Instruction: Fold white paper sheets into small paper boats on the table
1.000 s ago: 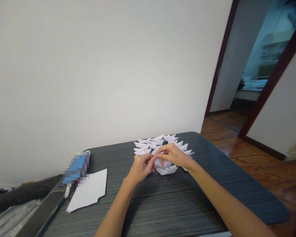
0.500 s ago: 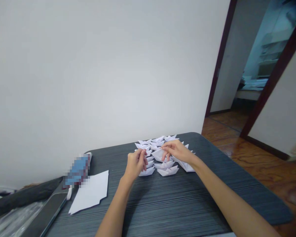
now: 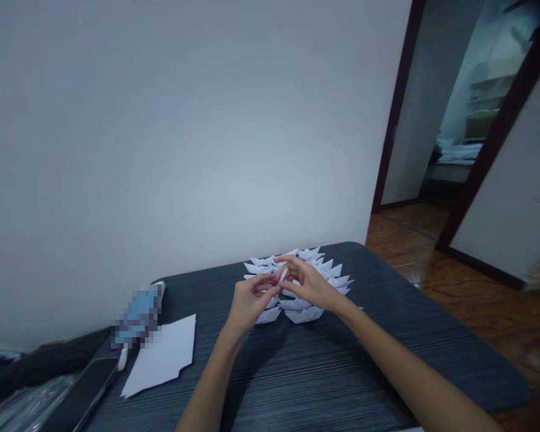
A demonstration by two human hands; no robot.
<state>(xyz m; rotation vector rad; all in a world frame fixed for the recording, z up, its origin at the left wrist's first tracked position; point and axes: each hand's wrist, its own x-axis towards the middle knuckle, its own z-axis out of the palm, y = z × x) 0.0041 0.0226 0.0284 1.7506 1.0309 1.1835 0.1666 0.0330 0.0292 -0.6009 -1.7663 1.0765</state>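
My left hand (image 3: 251, 302) and my right hand (image 3: 309, 283) meet above the middle of the table. Between their fingertips is a small white folded paper boat (image 3: 284, 275), seen nearly edge-on and partly covered by the fingers. Thumbs and fingers of both hands pinch it. Behind and below the hands, several white paper boats (image 3: 303, 315) stand in rows on the dark table (image 3: 297, 372). My hands hide some of those boats.
At the left lie a stack of white paper sheets (image 3: 164, 357), a blurred-out blue item (image 3: 139, 312) and a dark phone-like slab (image 3: 83, 393). A plain wall (image 3: 207, 132) rises behind the table. A doorway (image 3: 436, 132) opens at the right.
My right hand has turned and moved slightly left with the paper boat. My left hand has come in to meet it, its fingers now on the boat too. The picture is darker.
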